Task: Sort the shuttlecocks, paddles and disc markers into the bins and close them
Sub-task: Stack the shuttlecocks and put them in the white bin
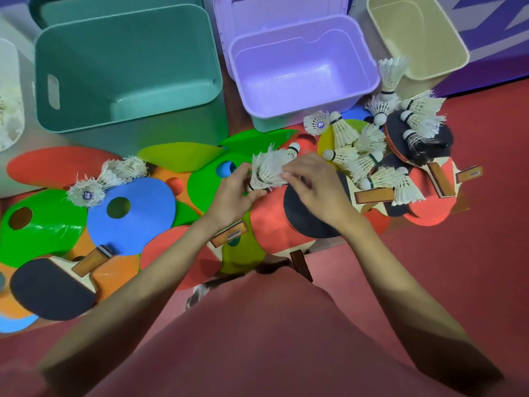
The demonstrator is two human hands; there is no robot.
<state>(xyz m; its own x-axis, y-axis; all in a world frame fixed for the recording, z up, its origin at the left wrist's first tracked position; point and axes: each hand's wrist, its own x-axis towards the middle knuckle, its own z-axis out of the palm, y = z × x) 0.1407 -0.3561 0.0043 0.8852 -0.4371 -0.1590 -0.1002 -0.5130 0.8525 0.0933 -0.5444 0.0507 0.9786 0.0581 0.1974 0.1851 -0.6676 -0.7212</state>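
Our lap: red cloth [257,339] fills the bottom of the view, with both our bare forearms reaching forward over it.
Left hand: our left hand [232,193] curls its fingers round the near end of a bunch of white shuttlecocks [267,169].
Right hand: our right hand [313,186] pinches the feathers of the same bunch from the other side, above a black-faced paddle [306,219].
Bunch: held just over the pile, feathers frayed, one cork tip [294,147] pointing away from us.
Disc markers: flat discs lie overlapped across the floor, among them a blue disc [143,216] and a green disc [43,224] on the left.
Loose shuttlecocks, left: two lie on the discs near the green one [86,193].
Loose shuttlecocks, right: a heap [360,153] rests on a yellow disc and on paddles with wooden handles [375,195].
Near-left paddle: a black one [51,290] lies on an orange disc.
Bins: a teal bin [128,67], a lilac bin [303,73] and a beige bin [415,38] stand open behind the pile.
Far left: a white container [10,96], partly out of frame, shows feathers inside.
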